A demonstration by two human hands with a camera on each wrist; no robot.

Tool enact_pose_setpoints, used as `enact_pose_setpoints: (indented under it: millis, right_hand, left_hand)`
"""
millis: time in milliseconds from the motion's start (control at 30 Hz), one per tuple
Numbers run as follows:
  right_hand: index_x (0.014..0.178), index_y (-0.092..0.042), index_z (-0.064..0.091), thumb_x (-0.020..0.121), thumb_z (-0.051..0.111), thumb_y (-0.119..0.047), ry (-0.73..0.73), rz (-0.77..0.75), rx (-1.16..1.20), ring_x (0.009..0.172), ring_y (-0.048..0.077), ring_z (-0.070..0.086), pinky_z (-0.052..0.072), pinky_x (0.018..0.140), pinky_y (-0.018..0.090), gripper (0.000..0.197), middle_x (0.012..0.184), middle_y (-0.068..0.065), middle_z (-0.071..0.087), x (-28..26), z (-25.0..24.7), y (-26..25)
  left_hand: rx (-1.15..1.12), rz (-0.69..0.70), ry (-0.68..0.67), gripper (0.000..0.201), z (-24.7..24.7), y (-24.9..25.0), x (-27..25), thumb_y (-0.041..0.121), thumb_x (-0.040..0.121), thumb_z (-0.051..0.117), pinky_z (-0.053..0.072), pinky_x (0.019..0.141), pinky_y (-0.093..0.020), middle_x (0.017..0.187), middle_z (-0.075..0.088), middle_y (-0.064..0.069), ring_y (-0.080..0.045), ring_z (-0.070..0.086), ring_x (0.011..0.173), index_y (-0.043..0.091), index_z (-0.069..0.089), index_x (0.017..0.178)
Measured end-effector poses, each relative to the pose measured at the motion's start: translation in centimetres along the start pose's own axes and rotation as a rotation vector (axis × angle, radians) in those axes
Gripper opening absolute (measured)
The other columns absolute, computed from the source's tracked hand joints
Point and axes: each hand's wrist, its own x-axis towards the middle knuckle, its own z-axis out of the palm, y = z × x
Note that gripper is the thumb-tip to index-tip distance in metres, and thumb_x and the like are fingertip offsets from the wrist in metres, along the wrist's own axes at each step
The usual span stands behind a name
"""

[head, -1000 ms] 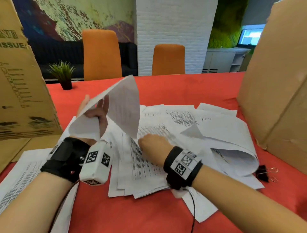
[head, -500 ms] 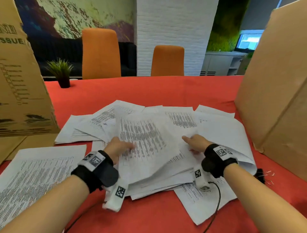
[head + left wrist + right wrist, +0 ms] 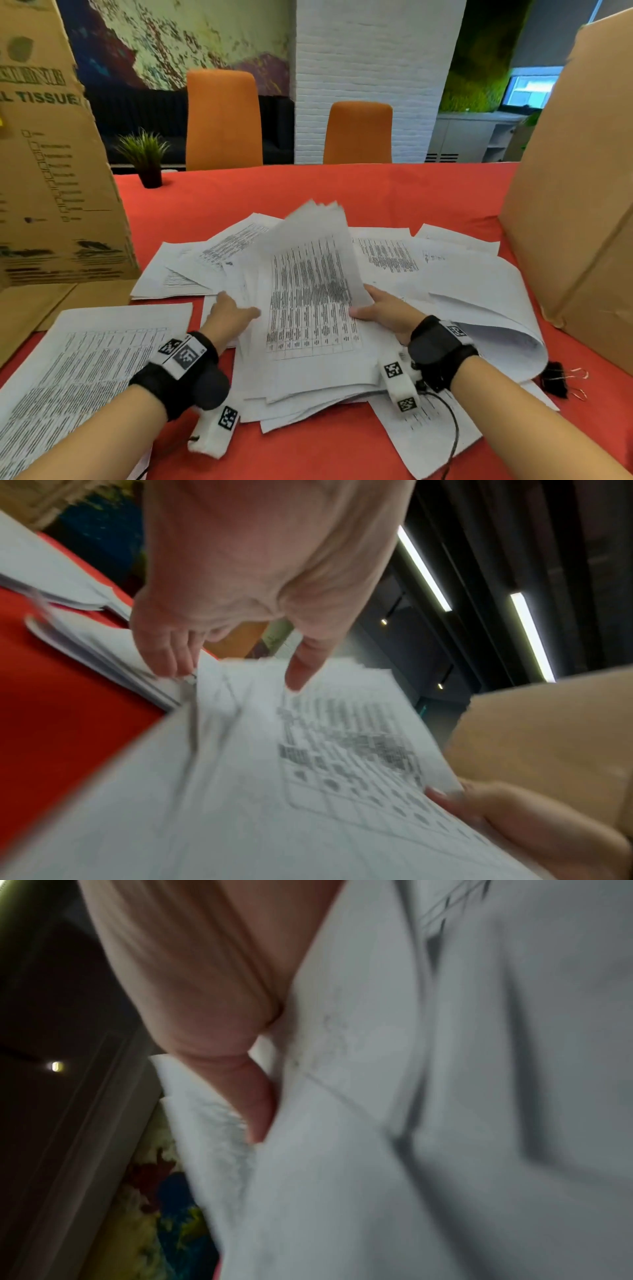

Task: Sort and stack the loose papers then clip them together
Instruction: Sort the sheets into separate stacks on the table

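Note:
A bundle of printed papers is tilted up off the pile, far edge raised and fanned, near edge still resting on it. My left hand grips the bundle's left edge, thumb on top and fingers under, as the left wrist view shows. On the right edge my right hand grips it, thumb on the printed face. The right wrist view is blurred: only the thumb against white paper shows. More loose sheets lie spread on the red table. Black binder clips lie at the right.
A separate printed sheet lies at the near left. Tall cardboard boxes stand at the left and right. A curled sheet lies by the right box. A small potted plant and two orange chairs are at the far edge.
A second ago my left hand held one sheet up, then laid it on the pile. Both hands have since gripped the bundle's sides and raised its far end.

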Motion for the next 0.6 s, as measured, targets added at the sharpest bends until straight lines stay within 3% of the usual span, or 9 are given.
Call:
enact_pose_setpoints:
  millis: [33,100,167,267,333,433,533,567,600]
  right_hand:
    - [0.134,-0.02,0.05,0.089,0.065,-0.007,-0.026,-0.063,0.051,0.109,0.028,0.066,0.056,0.091,0.037,0.049,0.126,0.011,0.065,-0.9,-0.5,-0.5]
    - [0.129,-0.021,0.052,0.092,0.059,-0.004,-0.062,-0.174,0.136,0.104,0.024,0.069,0.057,0.087,0.034,0.041,0.12,0.009,0.068,-2.6,-0.9,-1.9]
    - [0.13,-0.02,0.051,0.092,0.058,-0.004,-0.075,-0.25,0.157,0.107,0.028,0.067,0.056,0.091,0.04,0.041,0.123,0.012,0.067,-3.3,-1.0,-3.2]
    - [0.139,-0.018,0.043,0.093,0.057,-0.006,-0.083,-0.359,0.085,0.113,0.03,0.064,0.053,0.095,0.044,0.05,0.129,0.012,0.063,-3.8,-1.2,-5.6]
    - [0.139,-0.019,0.042,0.095,0.052,-0.002,-0.07,-0.456,0.031,0.114,0.025,0.064,0.054,0.094,0.04,0.049,0.13,0.007,0.063,-4.2,-1.4,-7.8]
    - [0.136,-0.022,0.044,0.096,0.049,0.0,-0.028,-0.558,0.039,0.113,0.02,0.063,0.053,0.094,0.038,0.046,0.13,0.005,0.062,-4.7,-1.3,-10.6]
    - [0.132,-0.013,0.053,0.092,0.059,-0.007,0.038,-0.608,0.061,0.115,0.023,0.063,0.05,0.101,0.043,0.04,0.127,0.008,0.064,-4.7,0.6,-12.3]
    - [0.128,-0.009,0.057,0.091,0.061,-0.008,0.065,-0.621,0.089,0.114,0.027,0.064,0.049,0.101,0.046,0.037,0.124,0.012,0.066,-4.7,1.3,-12.7]
    - [0.126,-0.006,0.059,0.091,0.062,-0.01,0.095,-0.638,0.127,0.113,0.03,0.064,0.049,0.101,0.049,0.035,0.122,0.015,0.067,-4.7,1.9,-13.2]
  left_hand:
    - [-0.123,0.043,0.055,0.08,-0.6,0.4,-0.1,0.023,0.09,0.063,0.035,0.105,-0.036,0.148,0.034,-0.015,-0.03,0.038,0.132,0.001,0.012,0.148]
    - [-0.239,0.164,0.146,0.058,-1.8,1.6,-0.3,0.028,0.096,0.051,0.036,0.093,-0.031,0.133,0.046,-0.007,-0.022,0.046,0.118,0.001,0.028,0.143]
    - [-0.257,0.319,0.235,0.037,-2.7,3.3,-0.6,0.028,0.1,0.039,0.039,0.091,-0.032,0.125,0.055,-0.007,-0.023,0.051,0.114,0.005,0.047,0.128]
    - [-0.35,0.498,0.418,0.023,-4.1,6.4,-1.3,0.024,0.102,0.032,0.042,0.089,-0.038,0.107,0.057,-0.008,-0.022,0.052,0.101,0.01,0.049,0.104]
    - [-0.413,0.652,0.497,0.022,-5.5,8.9,-2.4,0.025,0.103,0.032,0.043,0.081,-0.031,0.097,0.057,-0.004,-0.016,0.053,0.09,0.012,0.05,0.101]
    - [-0.445,0.837,0.537,0.028,-7.0,11.7,-3.5,0.025,0.104,0.029,0.042,0.064,-0.01,0.08,0.056,0.009,0.009,0.053,0.07,0.011,0.053,0.099]
    - [-0.456,0.91,0.5,0.034,-5.9,12.6,-4.0,0.03,0.104,0.025,0.047,0.078,-0.014,0.095,0.063,0.009,0.009,0.06,0.086,0.018,0.056,0.109]
    - [-0.445,0.911,0.496,0.032,-5.3,12.5,-4.0,0.033,0.104,0.024,0.046,0.08,-0.011,0.097,0.062,0.013,0.014,0.058,0.087,0.025,0.055,0.109]
    - [-0.443,0.913,0.496,0.027,-4.8,12.4,-4.1,0.034,0.104,0.024,0.043,0.074,-0.007,0.09,0.056,0.019,0.021,0.054,0.079,0.034,0.051,0.105]
